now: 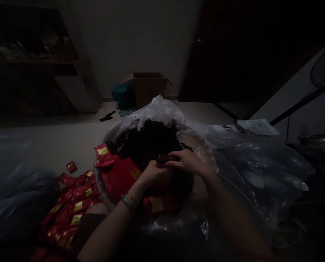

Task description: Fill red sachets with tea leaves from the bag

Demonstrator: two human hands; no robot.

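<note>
Over a wide round container lined with clear plastic, both my hands meet. Dark loose leaf material, like dried tea, is heaped inside it. My right hand has its fingers closed on a small dark oblong item; its exact kind is too dim to tell. Just beside it, my left hand is closed at what looks like a red packet, mostly hidden by the fingers. A larger red packet or bag lies left of my wrist, and a red packet with a gold label lies below my hands.
Several red packets are piled on the floor at left. Clear plastic sheeting spreads at right. Behind stand an open cardboard box and a teal bag. A shelf unit is at far left. The room is dark.
</note>
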